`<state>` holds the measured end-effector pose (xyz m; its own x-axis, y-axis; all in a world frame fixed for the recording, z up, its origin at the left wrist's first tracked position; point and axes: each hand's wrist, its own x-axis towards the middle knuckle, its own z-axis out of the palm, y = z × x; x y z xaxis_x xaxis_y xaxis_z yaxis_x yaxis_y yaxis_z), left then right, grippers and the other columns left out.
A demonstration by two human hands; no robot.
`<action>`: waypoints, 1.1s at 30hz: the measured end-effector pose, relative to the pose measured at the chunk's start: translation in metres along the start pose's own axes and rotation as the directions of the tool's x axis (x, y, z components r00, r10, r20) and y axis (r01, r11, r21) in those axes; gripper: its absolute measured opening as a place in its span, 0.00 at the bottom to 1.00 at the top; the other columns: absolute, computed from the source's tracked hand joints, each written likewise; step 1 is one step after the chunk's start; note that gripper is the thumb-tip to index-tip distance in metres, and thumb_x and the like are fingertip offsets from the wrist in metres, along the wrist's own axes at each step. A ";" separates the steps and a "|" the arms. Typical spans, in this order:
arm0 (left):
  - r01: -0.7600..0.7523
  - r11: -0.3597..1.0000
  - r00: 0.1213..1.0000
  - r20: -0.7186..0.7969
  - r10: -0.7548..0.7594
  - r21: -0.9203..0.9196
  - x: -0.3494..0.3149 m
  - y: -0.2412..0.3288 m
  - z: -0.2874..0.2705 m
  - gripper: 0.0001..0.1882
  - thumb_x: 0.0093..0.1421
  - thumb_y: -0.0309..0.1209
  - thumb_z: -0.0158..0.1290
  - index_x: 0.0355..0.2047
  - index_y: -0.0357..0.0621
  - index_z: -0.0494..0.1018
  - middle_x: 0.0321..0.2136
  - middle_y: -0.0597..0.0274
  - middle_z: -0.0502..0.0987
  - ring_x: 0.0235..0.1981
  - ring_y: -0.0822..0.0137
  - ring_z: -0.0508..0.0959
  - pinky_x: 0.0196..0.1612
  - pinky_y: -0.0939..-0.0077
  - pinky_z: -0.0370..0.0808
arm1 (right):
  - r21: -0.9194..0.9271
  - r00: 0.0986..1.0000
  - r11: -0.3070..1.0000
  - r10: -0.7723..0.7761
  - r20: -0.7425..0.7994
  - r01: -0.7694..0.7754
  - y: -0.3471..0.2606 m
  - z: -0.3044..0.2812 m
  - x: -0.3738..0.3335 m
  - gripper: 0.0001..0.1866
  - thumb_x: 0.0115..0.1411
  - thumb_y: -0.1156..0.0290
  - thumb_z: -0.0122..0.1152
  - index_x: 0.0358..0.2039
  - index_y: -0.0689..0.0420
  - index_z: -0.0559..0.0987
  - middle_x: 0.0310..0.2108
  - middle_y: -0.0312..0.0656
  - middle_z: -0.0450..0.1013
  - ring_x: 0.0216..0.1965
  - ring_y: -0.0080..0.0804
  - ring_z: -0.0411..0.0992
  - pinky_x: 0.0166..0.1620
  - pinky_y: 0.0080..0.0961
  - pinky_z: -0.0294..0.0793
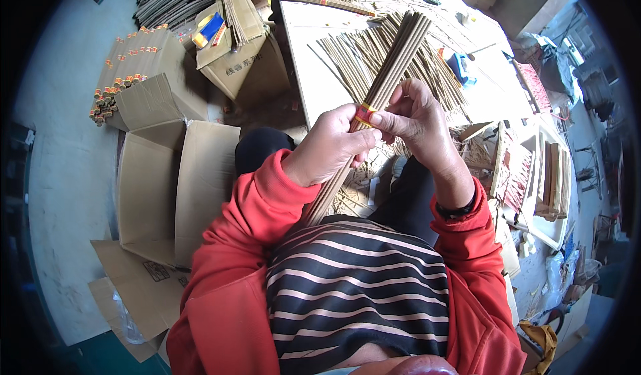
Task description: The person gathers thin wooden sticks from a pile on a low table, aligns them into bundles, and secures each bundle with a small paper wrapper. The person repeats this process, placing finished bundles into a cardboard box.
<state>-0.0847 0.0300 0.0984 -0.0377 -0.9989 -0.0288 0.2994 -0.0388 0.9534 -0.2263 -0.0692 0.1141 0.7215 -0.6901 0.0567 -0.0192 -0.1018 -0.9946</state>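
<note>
Red sleeves [244, 205] bend in from the bottom. The left hand [327, 144] holds a bundle of brown sticks [399, 51], slanting mid-frame. The right hand [419, 122] has its thumb on their red-and-yellow band [364, 113]; I can't tell if it grips. Upper left, a brown box [257, 74] has dark writing.

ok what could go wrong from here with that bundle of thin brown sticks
The narrow red-and-yellow band, touched by the bare right hand, might slip or tear. If the bare left hand loosens, the bundle of thin brown sticks could slide apart. Its far end appears over loose brown sticks on the white table, so might scatter them.
</note>
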 end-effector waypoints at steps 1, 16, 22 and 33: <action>-0.004 1.000 1.000 0.013 0.004 -0.011 -0.001 0.001 0.000 0.09 0.58 0.29 0.48 0.35 0.36 0.66 0.23 0.65 0.68 0.18 0.79 0.67 0.20 0.88 0.65 | 0.023 1.000 1.000 -0.014 -0.002 0.014 0.003 0.000 0.000 0.20 0.47 0.68 0.67 0.30 0.59 0.64 0.20 0.37 0.69 0.18 0.18 0.67 0.20 0.12 0.67; 0.139 0.886 0.976 0.211 -0.047 -0.443 0.000 0.002 -0.009 0.20 0.62 0.48 0.40 0.39 0.43 0.65 0.22 0.63 0.68 0.15 0.76 0.66 0.18 0.86 0.64 | 0.393 0.971 0.905 -0.218 0.102 0.162 0.023 0.003 0.020 0.21 0.43 0.71 0.70 0.35 0.60 0.69 0.22 0.30 0.66 0.25 0.14 0.64 0.28 0.09 0.63; -0.008 0.896 0.965 0.230 0.123 -0.444 0.013 0.013 -0.015 0.23 0.61 0.47 0.43 0.45 0.41 0.64 0.21 0.64 0.68 0.15 0.76 0.65 0.19 0.82 0.65 | 0.506 0.985 0.853 -0.169 0.044 0.124 0.027 0.003 0.021 0.12 0.53 0.71 0.61 0.36 0.61 0.70 0.22 0.32 0.67 0.23 0.16 0.65 0.27 0.12 0.66; -0.539 0.827 0.822 -0.113 0.558 0.159 0.054 0.024 -0.032 0.08 0.54 0.29 0.54 0.25 0.40 0.66 0.21 0.59 0.71 0.21 0.69 0.72 0.26 0.77 0.71 | 0.387 0.985 0.911 -0.092 -0.148 0.143 0.042 -0.004 0.014 0.07 0.57 0.69 0.56 0.29 0.59 0.71 0.18 0.31 0.66 0.18 0.15 0.63 0.23 0.12 0.64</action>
<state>-0.0488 -0.0256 0.1100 0.2438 -0.8459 0.4743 0.1162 0.5111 0.8517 -0.2193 -0.0861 0.0740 0.6097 -0.7763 0.1599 0.3539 0.0861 -0.9313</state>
